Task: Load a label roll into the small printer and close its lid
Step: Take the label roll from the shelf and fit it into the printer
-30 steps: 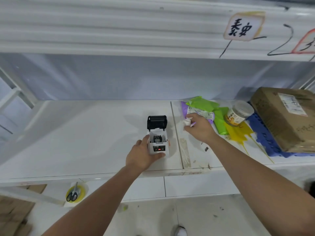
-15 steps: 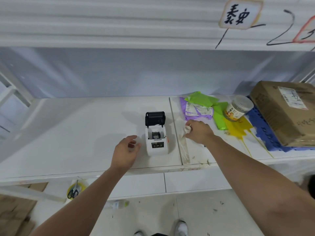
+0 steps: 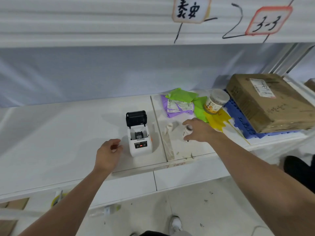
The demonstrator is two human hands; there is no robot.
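The right hand (image 3: 200,132) had dropped a crumpled scrap (image 3: 169,128) and closed its fingers on the label roll (image 3: 187,131), while the left hand (image 3: 108,152), fingers loosely open, had released the open-lidded printer (image 3: 139,138).

Glossy white plastic printer (image 3: 140,143) — matt cardboard box (image 3: 267,101) — smooth shelf (image 3: 51,133)
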